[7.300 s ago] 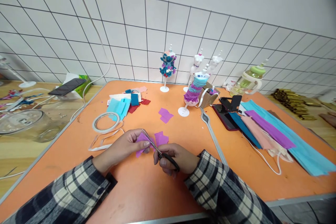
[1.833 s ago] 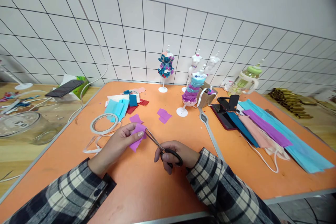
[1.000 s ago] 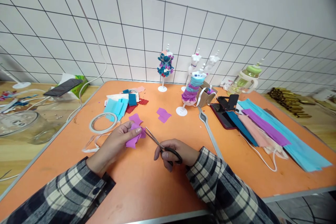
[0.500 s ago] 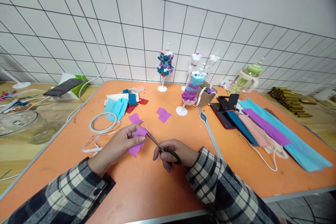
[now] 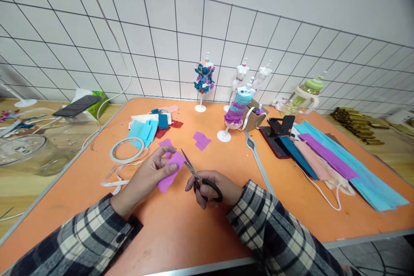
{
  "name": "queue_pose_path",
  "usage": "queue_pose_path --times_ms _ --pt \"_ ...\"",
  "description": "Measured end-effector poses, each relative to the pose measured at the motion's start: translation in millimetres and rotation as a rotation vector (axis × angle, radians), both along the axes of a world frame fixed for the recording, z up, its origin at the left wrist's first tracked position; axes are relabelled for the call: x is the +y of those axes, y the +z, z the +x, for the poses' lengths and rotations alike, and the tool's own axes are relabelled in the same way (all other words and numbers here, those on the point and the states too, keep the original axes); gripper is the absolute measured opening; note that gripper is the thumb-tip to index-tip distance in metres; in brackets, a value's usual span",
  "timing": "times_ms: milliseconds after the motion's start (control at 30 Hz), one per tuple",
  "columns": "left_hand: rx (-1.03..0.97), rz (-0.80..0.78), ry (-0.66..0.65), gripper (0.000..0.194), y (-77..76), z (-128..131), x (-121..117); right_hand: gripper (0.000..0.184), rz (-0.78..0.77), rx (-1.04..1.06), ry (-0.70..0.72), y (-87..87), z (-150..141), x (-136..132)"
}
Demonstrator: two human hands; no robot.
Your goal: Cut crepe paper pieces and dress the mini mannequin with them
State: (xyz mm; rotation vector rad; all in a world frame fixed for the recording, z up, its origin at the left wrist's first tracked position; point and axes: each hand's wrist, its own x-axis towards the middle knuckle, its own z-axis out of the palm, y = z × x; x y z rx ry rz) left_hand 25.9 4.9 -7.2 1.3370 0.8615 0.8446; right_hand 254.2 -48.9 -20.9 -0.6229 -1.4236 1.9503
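Pinched between the thumb and fingers of my left hand (image 5: 157, 170) is a piece of purple crepe paper (image 5: 172, 171). My right hand (image 5: 215, 185) grips black-handled scissors (image 5: 210, 187), with a finger and thumb at the loops. The blades point up and left, slightly apart, their tips close to the paper's right edge. Behind my left fingers lies another purple piece (image 5: 166, 143), partly covered by them. Two overlapping purple pieces (image 5: 202, 140) rest farther back on the orange table (image 5: 181, 233).
At left are a tape roll (image 5: 127, 150), white ribbon (image 5: 118, 177) and blue paper pieces (image 5: 142, 133). Small dress forms stand at the back, one in a blue-purple dress (image 5: 236, 108). A phone (image 5: 274, 142), coloured paper strips (image 5: 349, 159) and a green-lidded bottle (image 5: 302, 97) are at right.
The scissors have drawn back from the paper's edge, their blades now pointing more upward. My left hand has turned the purple paper, so more of its face shows.
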Motion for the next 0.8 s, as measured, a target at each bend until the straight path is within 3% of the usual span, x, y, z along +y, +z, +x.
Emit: queue_pose_path --times_ms 233,433,800 --pt "0.174 0.154 -0.099 0.039 10.7 3.9 -1.1 0.057 -0.058 0.021 -0.016 3.3 0.4 0.8" --pt "0.184 0.131 -0.173 0.040 10.4 7.3 -0.2 0.056 -0.068 0.079 -0.010 -1.9 0.4 0.2" --pt "0.354 0.274 0.000 0.039 4.0 4.7 -1.0 0.050 -0.024 0.119 -0.096 3.6 -2.1 -2.8"
